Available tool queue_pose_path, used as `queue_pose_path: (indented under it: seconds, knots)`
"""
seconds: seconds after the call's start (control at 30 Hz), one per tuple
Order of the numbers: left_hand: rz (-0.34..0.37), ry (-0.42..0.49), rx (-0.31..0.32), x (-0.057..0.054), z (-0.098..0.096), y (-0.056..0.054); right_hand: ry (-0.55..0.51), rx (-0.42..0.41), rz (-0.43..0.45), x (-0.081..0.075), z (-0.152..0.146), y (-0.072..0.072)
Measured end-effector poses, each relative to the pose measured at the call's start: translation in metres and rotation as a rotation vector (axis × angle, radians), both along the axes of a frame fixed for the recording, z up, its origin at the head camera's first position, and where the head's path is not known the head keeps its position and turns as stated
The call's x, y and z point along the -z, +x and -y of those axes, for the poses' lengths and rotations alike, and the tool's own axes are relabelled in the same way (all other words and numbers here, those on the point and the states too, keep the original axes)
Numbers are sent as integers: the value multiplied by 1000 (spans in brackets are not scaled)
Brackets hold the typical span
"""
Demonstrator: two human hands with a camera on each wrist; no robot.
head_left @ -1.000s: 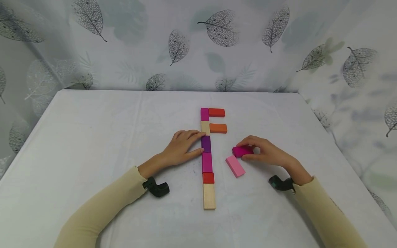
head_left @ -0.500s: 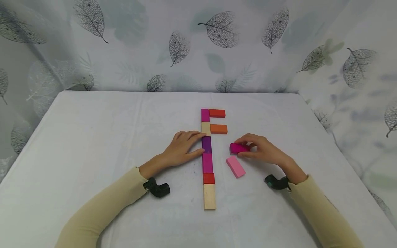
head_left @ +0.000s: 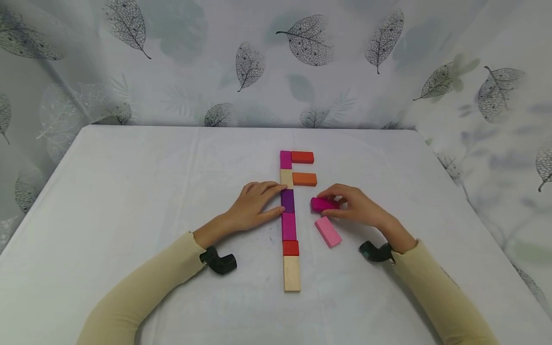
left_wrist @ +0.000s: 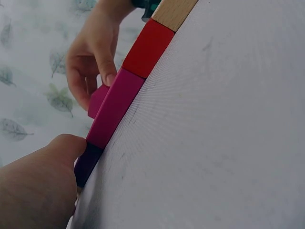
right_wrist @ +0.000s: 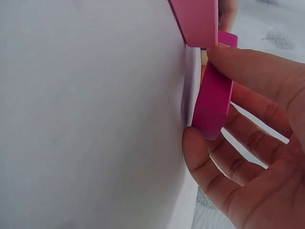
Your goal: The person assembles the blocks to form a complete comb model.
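Note:
My right hand (head_left: pixel 360 207) pinches a magenta wooden block (head_left: pixel 320 205) between thumb and fingers, to the right of a column of blocks. In the right wrist view, the thumb lies on one side of this block (right_wrist: pixel 214 98). My left hand (head_left: pixel 247 207) rests beside the column, its extended index finger and thumb touching around the purple block (head_left: pixel 287 201). Below the purple block lie a magenta block (head_left: pixel 289 226), a red block (head_left: pixel 291 248) and a natural wood block (head_left: pixel 292 274), end to end. A pink block (head_left: pixel 328 232) lies tilted just below the held one.
At the column's far end are a magenta block (head_left: pixel 285 159) and a natural wood block (head_left: pixel 286 177). A red block (head_left: pixel 303 157) and an orange block (head_left: pixel 304 179) stick out rightward from them. White cloth covers the table (head_left: pixel 172 158); a leaf-patterned curtain (head_left: pixel 267 28) hangs behind.
My right hand has moved left with the magenta block, closer to the column and past the top of the pink block. The left hand stays in place.

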State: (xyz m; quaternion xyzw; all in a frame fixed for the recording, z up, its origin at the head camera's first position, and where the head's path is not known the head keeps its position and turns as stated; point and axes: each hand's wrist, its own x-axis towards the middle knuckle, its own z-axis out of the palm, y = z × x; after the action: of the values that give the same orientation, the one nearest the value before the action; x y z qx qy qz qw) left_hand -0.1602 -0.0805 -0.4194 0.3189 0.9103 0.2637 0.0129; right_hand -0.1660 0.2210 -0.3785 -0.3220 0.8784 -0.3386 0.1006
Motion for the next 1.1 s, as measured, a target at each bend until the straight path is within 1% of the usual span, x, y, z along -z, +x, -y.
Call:
queue_pose_path:
  seconds: [0.3,0.57,0.8,1.1]
  knots:
    - [2,7,1,0,1,0,-3,-4,-15,0,13,-3]
    - [7,14,4,-2,1,1,-4,-32,-36,0,23,-7]
    - [-3,7,3,-1,1,0,14,-50,-45,0,30,-9]
    - [0,11,1,-2,1,0,53,-46,-35,-1,37,-10]
